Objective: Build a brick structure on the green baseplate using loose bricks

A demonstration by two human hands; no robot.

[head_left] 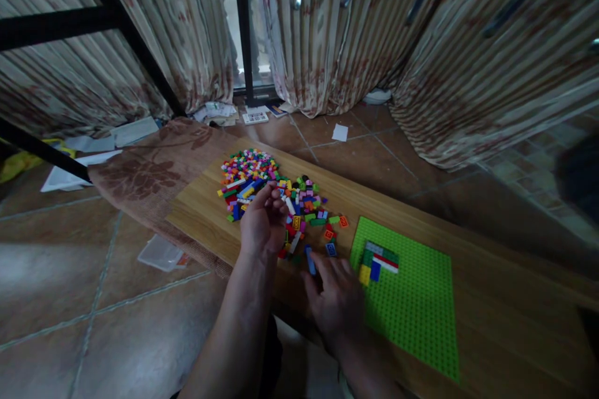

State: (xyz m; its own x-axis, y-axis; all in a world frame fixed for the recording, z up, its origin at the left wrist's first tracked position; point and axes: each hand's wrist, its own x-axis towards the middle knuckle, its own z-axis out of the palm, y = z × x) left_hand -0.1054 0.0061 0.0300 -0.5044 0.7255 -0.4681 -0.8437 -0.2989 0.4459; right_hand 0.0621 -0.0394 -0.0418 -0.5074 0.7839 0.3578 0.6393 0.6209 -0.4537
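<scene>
My left hand [266,219] is turned palm up above the pile of loose toy bricks [253,165], its fingers curled in; whether anything is inside them is hidden. At the near edge of the pile, my right hand [336,294] has its thumb and forefinger on a long blue brick [309,260]. A green baseplate [412,299] lies to the right of that hand. Grey, green, red, white, blue and yellow bricks form a small joined block [378,260] on the plate's upper left part. A separate blue brick [331,250] lies just beyond my right fingertips.
The bricks and plate rest on a low wooden table [491,299], with a brown patterned cloth [154,168] at its left end. A clear plastic container [160,253] sits on the tiled floor. Striped curtains [327,31] hang behind, and a black metal frame [135,43] stands at the left.
</scene>
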